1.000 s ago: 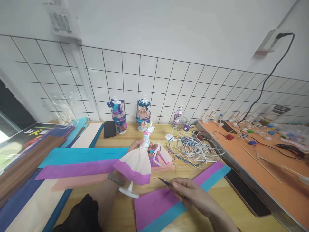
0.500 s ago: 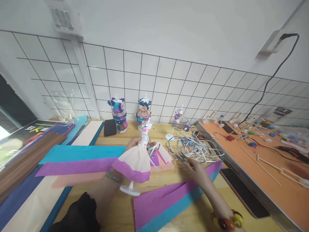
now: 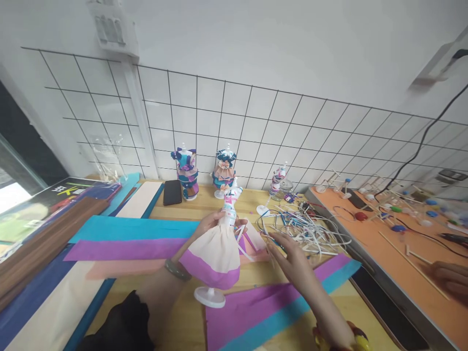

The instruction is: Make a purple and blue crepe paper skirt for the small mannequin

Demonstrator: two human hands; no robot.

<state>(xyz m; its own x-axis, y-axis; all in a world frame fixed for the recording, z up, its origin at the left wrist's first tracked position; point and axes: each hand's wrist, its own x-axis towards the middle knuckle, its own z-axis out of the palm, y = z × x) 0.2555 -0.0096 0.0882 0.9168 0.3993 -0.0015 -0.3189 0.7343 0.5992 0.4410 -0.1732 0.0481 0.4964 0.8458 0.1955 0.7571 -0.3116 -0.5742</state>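
Observation:
My left hand (image 3: 209, 223) is closed round the waist of a small dress form (image 3: 231, 202), tilted on its white round stand. It wears a cream crepe-paper skirt (image 3: 215, 246) with a purple hem, and a patterned bodice. Thin white ties hang at its right side, by my left fingertips. My right hand (image 3: 290, 256) is just right of the skirt, fingers stretched and apart, holding nothing I can see. Partly hidden behind those fingers, scissors (image 3: 278, 243) lie by a tangle of thin white and blue strips (image 3: 310, 229). A purple-and-blue paper strip (image 3: 256, 312) lies below.
Behind stand two dressed forms (image 3: 188, 173) (image 3: 224, 170) and a smaller one (image 3: 278, 179). A phone (image 3: 172, 193) lies left, another phone (image 3: 387, 307) right. Paper strips (image 3: 135, 230) cover the left side. Another person's hand (image 3: 451, 275) rests at the orange table (image 3: 402, 243).
My right hand has let go of the scissors, and its fingers have opened and moved left towards the skirt. Another person's hand has come into view at right. The view has shifted slightly right-to-left.

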